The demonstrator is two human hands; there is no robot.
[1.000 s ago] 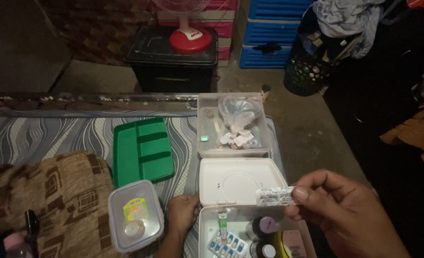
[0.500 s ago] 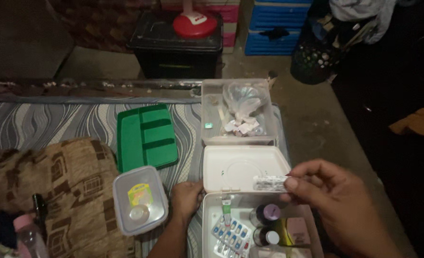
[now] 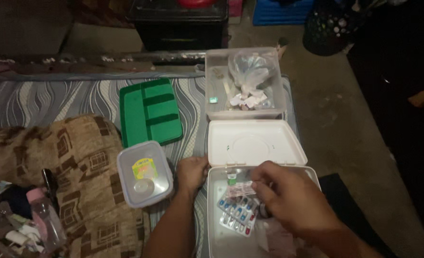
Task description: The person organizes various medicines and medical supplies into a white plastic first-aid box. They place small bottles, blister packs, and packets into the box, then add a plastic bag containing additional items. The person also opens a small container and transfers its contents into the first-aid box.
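Two hands work at the white box (image 3: 217,210): the right hand (image 3: 288,198) pinches a small foil strip (image 3: 240,188) between fingertips, low inside it, just above blue-and-white blister packs (image 3: 236,212). The left hand (image 3: 191,172) grips the box's left edge. Its lid (image 3: 255,143) lies open behind, touching a clear bin (image 3: 244,81) of packets. Bare mattress (image 3: 54,105) lies leftward.

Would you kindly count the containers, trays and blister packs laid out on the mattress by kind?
Open white hinged box: 1
Clear plastic tub of sachets: 1
Small lidded clear container: 1
Green divided tray: 1
Blister packs in the white box: 2 visible
Total: 6
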